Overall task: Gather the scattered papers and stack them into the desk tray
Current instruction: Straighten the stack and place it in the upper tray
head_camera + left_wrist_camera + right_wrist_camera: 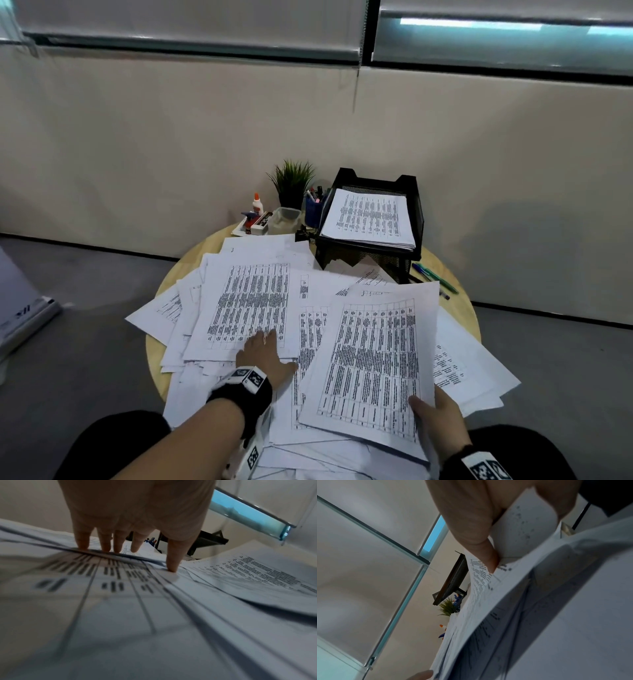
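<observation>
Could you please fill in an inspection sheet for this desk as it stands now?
Surface: round wooden table, mostly covered.
Job's things: loose papers spread over it; black desk tray at the back right already holds a stack of sheets.
Clutter: potted plant, glue bottle, pen cup, plastic tub, pens beside the tray.
Grippers: left hand presses flat on the papers; right hand pinches a held bundle.
Cables: nothing seen.
Surroundings: beige wall, window blinds, grey floor.
</observation>
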### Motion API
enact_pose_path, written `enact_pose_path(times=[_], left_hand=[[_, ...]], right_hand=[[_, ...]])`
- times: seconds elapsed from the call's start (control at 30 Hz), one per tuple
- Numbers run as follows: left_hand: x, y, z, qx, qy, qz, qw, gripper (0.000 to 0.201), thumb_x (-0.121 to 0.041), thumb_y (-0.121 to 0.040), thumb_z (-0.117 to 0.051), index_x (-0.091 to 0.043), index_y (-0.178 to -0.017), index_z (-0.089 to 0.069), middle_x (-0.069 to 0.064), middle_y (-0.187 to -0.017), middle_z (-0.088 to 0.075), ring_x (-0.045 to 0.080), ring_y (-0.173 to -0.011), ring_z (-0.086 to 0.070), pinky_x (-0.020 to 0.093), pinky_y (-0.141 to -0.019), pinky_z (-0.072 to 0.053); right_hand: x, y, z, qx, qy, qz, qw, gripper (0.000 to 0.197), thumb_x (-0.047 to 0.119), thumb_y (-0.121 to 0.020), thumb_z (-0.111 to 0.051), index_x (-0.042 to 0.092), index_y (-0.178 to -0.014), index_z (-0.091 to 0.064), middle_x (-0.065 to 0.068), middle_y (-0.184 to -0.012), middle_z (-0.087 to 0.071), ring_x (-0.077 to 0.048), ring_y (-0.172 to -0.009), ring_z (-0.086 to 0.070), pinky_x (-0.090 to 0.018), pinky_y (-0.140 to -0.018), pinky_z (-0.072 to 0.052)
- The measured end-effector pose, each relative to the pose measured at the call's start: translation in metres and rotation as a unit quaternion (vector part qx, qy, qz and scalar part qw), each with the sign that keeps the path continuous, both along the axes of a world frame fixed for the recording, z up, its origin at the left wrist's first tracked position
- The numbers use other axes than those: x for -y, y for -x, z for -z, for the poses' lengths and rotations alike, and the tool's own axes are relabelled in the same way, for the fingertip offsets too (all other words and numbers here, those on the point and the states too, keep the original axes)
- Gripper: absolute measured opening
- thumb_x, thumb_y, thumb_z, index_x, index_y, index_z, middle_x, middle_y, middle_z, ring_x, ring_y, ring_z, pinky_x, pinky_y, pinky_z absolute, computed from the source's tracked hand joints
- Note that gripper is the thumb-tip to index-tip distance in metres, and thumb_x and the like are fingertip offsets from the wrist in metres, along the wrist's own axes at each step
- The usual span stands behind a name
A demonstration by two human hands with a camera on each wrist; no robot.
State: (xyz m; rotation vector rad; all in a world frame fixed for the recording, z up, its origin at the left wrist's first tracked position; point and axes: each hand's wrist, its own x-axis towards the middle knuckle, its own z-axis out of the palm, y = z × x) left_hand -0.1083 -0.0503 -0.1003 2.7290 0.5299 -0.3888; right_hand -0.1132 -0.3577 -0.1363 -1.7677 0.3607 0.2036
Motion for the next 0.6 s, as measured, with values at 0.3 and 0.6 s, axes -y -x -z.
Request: enact_pose_path(times=[0.3,0.6], left_hand=[[-0.017,-0.015,-0.012,0.033,0.010,0.020,0.999,0.044,-0.034,-0.102,-0.021,-0.028,-0.145,-0.026,0.003,-0.148,-0.034,0.028,-0.131,-0.035,0.041,-0.106,-0.034],[0.050,0.032,-0.053,0.018,0.275,0.035,0.961,0.054,-0.040,-0.103,-0.018,-0.017,-0.151,-0.010,0.006,-0.159,-0.002,0.025,-0.147,0.005,0.043,-0.117,0.006]], right_hand=[[-0.014,0.002,-0.029,-0.010,-0.026,-0.016,0.999,0.021,-0.004,-0.087,-0.058,-0.006,-0.108,-0.059,-0.019,-0.082,-0.061,-0.025,-0.070,-0.053,-0.030,-0.061,-0.041],[-0.027,0.000,-0.040,-0.024,-0.002,-0.096,0.995,0.027,-0.003,-0.090,-0.054,0.005,-0.115,-0.058,-0.010,-0.091,-0.067,-0.027,-0.080,-0.061,-0.030,-0.067,-0.046]])
